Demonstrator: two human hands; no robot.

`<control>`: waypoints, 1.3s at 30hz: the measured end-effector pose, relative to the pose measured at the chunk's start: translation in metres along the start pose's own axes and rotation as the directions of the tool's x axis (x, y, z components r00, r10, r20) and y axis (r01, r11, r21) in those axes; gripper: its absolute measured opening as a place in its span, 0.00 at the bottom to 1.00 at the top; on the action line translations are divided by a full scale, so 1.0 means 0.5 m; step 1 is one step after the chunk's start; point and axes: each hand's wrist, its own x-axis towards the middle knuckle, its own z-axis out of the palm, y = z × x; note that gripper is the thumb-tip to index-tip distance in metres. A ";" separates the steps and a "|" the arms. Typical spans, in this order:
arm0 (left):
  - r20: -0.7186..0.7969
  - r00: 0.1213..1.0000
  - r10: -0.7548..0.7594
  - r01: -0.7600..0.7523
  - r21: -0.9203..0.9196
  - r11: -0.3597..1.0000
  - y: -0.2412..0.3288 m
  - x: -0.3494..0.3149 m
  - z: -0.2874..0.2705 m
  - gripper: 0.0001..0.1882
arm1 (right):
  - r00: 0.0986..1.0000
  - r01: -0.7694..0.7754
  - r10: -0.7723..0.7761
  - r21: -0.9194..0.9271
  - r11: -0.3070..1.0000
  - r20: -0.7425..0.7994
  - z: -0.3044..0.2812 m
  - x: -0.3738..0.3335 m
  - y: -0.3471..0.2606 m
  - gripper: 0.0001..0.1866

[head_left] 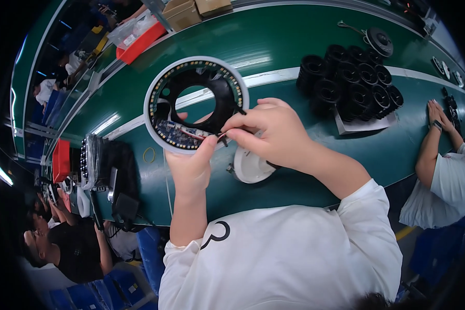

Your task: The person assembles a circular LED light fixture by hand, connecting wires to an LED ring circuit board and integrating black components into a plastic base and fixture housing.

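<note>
My left hand grips the lower rim of a round ring light housing, holding it tilted up above the bench. The housing has a white outer rim, a ring of small LEDs, a black inner shell with a large centre hole, and a circuit board at its lower part. At the lower right of the housing, my right hand pinches thin red and black wires between thumb and fingers. My left thumb presses close to the same wires. Below my right hand, a white round part lies on the bench, partly covered by the hand.
Black ring-shaped parts stand in stacks at the right, some on a white box. Beyond lies a dark round part with a cable. A red bin, cardboard boxes and a rubber band are leftward. Other people sit at both sides.
</note>
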 end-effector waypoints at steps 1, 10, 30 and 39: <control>-0.015 1.000 -0.026 0.026 -0.009 1.000 -0.001 -0.003 0.001 0.29 | 1.000 0.002 -0.002 -0.019 1.000 0.012 0.005 -0.001 0.005 0.05; 0.012 0.991 -0.133 0.134 -0.158 0.978 -0.035 -0.014 -0.026 0.27 | 0.998 -0.011 0.013 -0.043 0.999 0.054 0.015 0.005 0.016 0.06; -0.013 0.989 -0.148 0.140 -0.259 0.956 -0.036 -0.027 -0.020 0.22 | 0.993 0.026 -0.010 -0.139 0.990 0.117 0.011 0.000 0.012 0.05; -0.053 0.992 -0.117 0.102 -0.229 0.968 -0.041 -0.039 -0.022 0.23 | 0.999 0.027 -0.035 -0.192 0.981 -0.038 0.035 -0.009 0.001 0.04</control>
